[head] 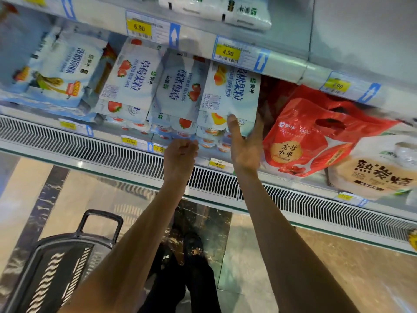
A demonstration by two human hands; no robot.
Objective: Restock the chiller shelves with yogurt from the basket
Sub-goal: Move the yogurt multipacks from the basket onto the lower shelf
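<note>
A peach yogurt multipack [230, 96] lies on the chiller shelf [108, 136], right of two strawberry yogurt packs [180, 91]. My right hand [244, 143] holds the peach pack at its lower right corner, thumb on the front face and fingers behind its edge. My left hand [180, 157] is curled into a loose fist just below the packs, at the shelf's front lip, and grips nothing that I can see. The dark shopping basket [58, 267] stands on the floor at lower left; its inside looks dark and I see no yogurt in it.
Red bags [316, 134] and a beige pouch [379, 170] fill the shelf to the right. Another yogurt pack [61, 68] lies far left. Price tags line the upper shelf edge [228, 53]. A vent grille [90, 145] runs along the chiller's front. My feet [187, 251] stand on the tiled floor.
</note>
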